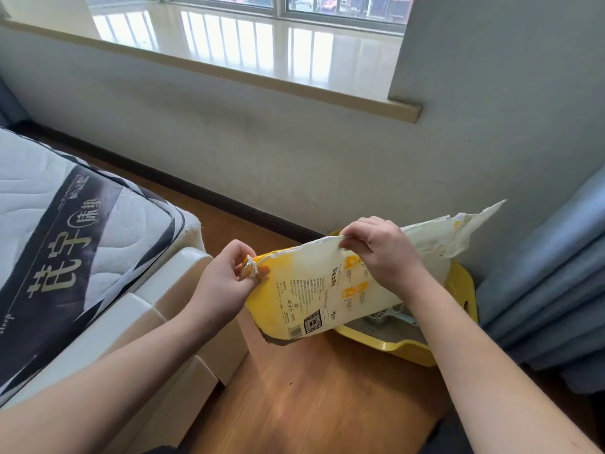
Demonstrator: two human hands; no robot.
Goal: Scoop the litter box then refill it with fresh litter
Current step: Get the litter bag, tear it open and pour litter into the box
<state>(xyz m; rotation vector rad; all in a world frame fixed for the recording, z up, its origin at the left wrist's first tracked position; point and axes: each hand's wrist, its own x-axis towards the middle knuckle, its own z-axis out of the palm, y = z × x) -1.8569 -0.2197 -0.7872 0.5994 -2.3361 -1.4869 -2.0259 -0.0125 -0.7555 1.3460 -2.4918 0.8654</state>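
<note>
A yellow and white litter bag [314, 290] hangs flat and limp in the air over the near left part of a yellow litter box [458, 290]. My left hand [226, 280] pinches the bag's crumpled left corner. My right hand [379, 253] grips its upper edge, fingers curled over the rim. The bag's torn end points up and right toward the wall. Grey litter [383, 329] fills the box, and a pale blue scoop [389, 314] lies in it, partly hidden by the bag.
The box stands on the wooden floor [327, 394] in the corner under a window sill [248, 77]. A mattress [65, 244] on a white bed frame fills the left. Blue curtains [550, 290] hang at the right.
</note>
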